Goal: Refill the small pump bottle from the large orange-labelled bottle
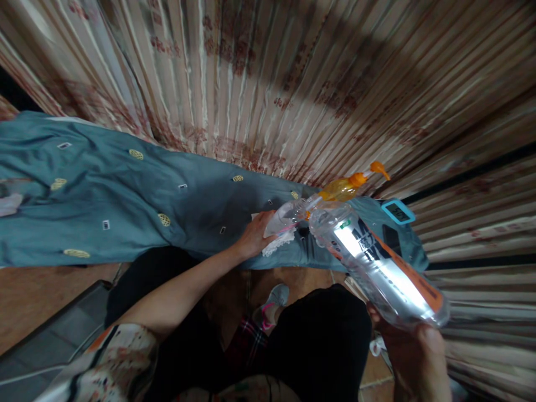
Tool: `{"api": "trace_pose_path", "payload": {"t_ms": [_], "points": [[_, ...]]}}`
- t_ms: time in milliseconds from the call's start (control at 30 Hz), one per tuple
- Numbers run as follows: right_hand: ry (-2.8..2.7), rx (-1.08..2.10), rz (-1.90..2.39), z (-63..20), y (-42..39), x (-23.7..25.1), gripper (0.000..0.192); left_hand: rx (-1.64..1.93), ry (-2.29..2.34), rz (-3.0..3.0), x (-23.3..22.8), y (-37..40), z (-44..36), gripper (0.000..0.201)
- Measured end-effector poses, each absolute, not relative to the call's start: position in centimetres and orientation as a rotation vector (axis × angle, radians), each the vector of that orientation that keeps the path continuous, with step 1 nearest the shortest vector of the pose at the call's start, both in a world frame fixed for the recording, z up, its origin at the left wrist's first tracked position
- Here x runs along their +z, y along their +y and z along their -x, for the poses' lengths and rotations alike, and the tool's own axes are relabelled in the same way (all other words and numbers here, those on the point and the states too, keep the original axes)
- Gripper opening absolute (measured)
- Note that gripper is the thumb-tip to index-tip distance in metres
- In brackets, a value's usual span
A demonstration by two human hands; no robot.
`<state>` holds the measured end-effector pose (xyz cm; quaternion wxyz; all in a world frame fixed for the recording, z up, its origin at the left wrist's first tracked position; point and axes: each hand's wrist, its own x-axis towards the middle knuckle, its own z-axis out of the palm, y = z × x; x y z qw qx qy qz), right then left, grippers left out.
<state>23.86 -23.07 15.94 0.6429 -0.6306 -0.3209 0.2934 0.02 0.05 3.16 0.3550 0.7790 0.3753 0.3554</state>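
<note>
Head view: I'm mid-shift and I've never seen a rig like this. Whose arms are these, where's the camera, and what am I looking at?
There is no machine here, only a person's two bare hands. The single camera is worn on the head, looking forward and down, so the wearer's own arms and legs show.

The left hand holds a clear plastic piece whose exact shape is hard to make out. The right hand holds a clear plastic bottle with a silver-and-orange label, tilted.

The surface is covered by a teal pineapple-print cloth. Toward its right end are an orange-topped pump bottle and a blue-framed digital display. Behind hangs a pleated curtain.
</note>
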Motion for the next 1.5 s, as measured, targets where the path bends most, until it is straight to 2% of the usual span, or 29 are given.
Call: {"api": "trace_pose_path", "payload": {"t_ms": [233, 433, 967, 1267, 1500], "points": [[-0.751, 0.620, 1.409, -24.3, -23.2, 15.3, 0.069, 0.937, 0.955, -2.026, 3.1, 0.1, 0.0, 0.063], [-0.771, 0.633, 1.419, -22.8, -22.1, 17.0, 0.079, 0.929, 0.962, -2.017, 3.2, 0.0, 0.0, 0.062], [-0.769, 0.625, 1.403, -21.6, -21.4, 18.2, 0.084, 0.931, 0.968, -2.013, 3.0, 0.1, -0.1, 0.063], [-0.710, 0.622, 1.410, -22.7, -22.2, 16.7, 0.083, 0.926, 0.975, -2.035, 2.3, 0.3, 0.2, 0.064], [-0.758, 0.636, 1.365, -23.9, -22.7, 15.2, 0.072, 0.928, 0.986, -2.025, 2.7, 0.4, 0.4, 0.059]]}}
